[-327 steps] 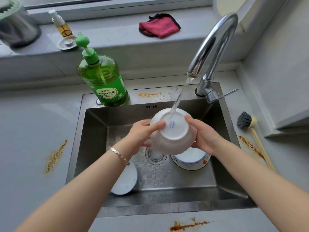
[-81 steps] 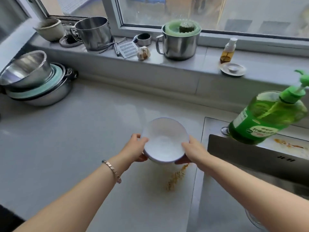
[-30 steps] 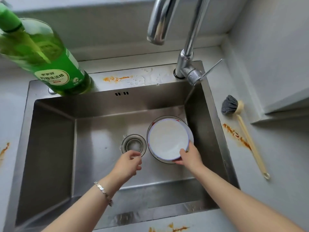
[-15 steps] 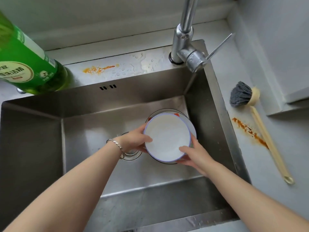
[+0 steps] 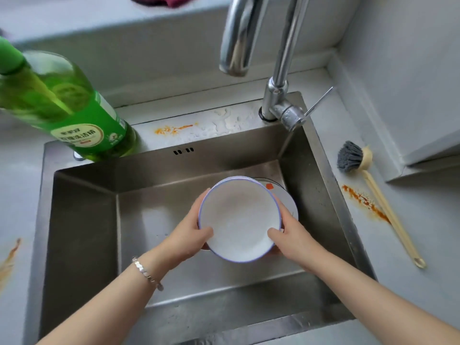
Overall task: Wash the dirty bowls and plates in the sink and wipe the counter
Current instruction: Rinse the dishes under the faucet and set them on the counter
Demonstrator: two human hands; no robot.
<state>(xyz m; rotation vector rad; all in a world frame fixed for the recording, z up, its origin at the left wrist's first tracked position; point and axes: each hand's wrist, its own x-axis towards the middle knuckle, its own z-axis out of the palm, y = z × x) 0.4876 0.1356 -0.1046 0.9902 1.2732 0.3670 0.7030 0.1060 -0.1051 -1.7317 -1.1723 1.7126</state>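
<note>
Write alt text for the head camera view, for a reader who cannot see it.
The left hand and right hand hold a white blue-rimmed bowl over a white dish in a stainless steel sink. Orange stains mark the grey counter.

Left hand (image 5: 189, 235) and right hand (image 5: 291, 235) bare; both forearms bare too, uncovered from above the sink (image 5: 82, 220) to beyond its front rim. Left wrist, over the sink's front-left part: one thin bracelet (image 5: 146, 272); silver-toned, small flat glossy links joined in a chain.

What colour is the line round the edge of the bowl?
Bluish purple, on a white bowl; the head view shows it.
</note>
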